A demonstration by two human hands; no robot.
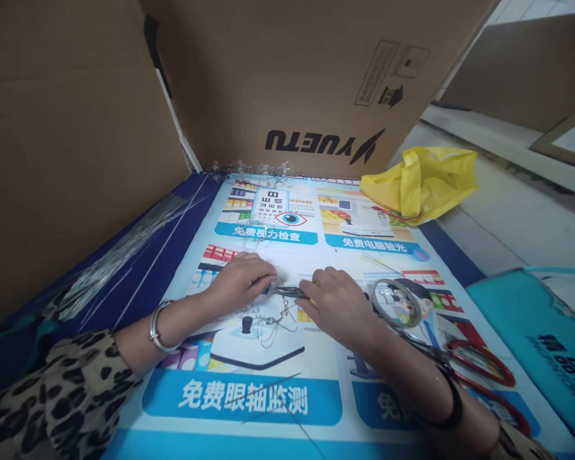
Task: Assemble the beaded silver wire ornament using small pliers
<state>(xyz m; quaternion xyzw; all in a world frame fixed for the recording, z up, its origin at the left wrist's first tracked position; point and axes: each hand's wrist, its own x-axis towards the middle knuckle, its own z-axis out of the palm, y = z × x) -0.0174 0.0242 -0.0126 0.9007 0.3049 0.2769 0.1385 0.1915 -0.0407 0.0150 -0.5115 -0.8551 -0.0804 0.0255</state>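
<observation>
My left hand is closed in a pinch on a thin, clear-beaded wire piece. Loops of that wire hang below the fingers, over the printed sheet. In my right hand is a pair of pliers, its metal jaws pointing left. The jaw tips meet the wire close to my left fingertips; whether they clamp it is too small to tell. My right fingers wrap round the handles and hide most of them.
Red-handled scissors and a tape roll lie by my right forearm. A yellow bag sits at back right, a teal bag at right. Cardboard walls the back; a wire bundle lies left. Loose wires lie in front.
</observation>
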